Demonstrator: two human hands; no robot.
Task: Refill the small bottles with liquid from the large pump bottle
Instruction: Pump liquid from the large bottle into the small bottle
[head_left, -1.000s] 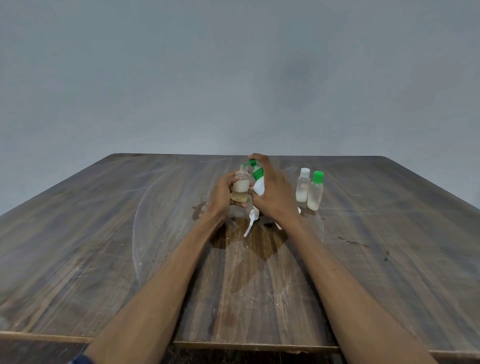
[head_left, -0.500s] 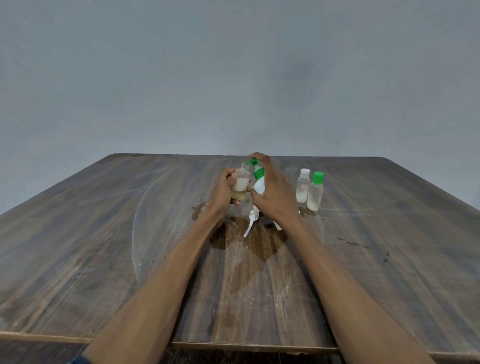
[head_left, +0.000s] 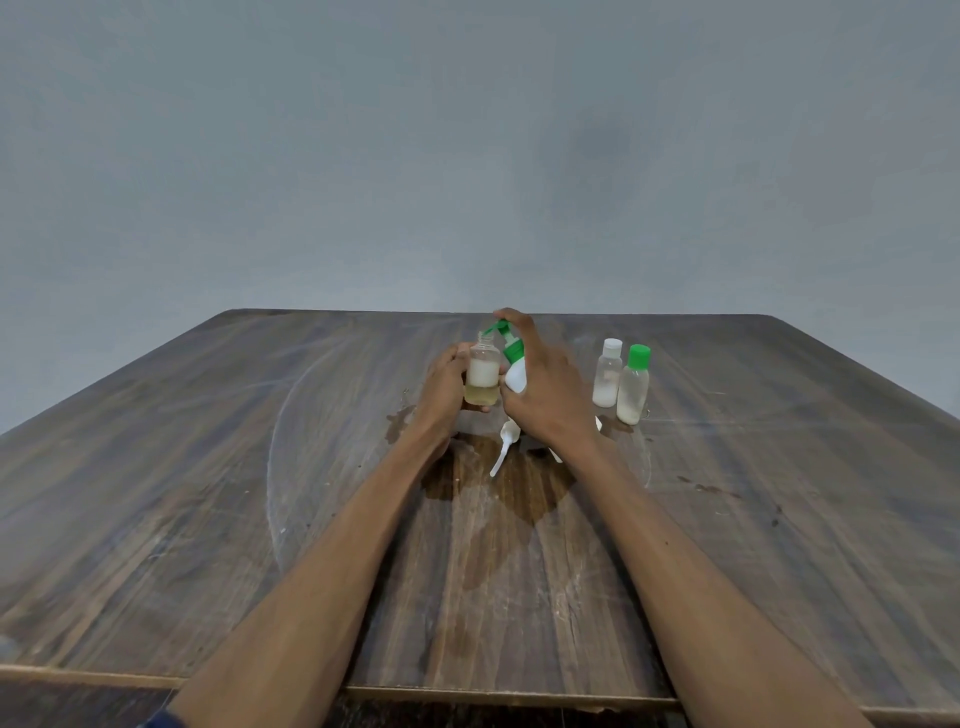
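My left hand (head_left: 444, 387) holds a small clear bottle (head_left: 482, 376) upright with no cap on it; it has white liquid over a yellowish layer. My right hand (head_left: 545, 392) wraps the large white pump bottle (head_left: 516, 378), a finger resting on its green pump head (head_left: 500, 331), whose nozzle points at the small bottle's mouth. To the right stand two more small bottles: one with a white cap (head_left: 608, 373) and one with a green cap (head_left: 634, 384), both partly filled with white liquid.
A white pump tube or cap piece (head_left: 505, 446) lies on the wooden table (head_left: 208, 493) just in front of my hands. Dark wet stains (head_left: 400, 418) mark the wood around the bottles. A grey wall stands behind the table.
The small bottle in my left hand has shifted a little under the nozzle, and my fingers have re-gripped it. The right hand stays on the pump.
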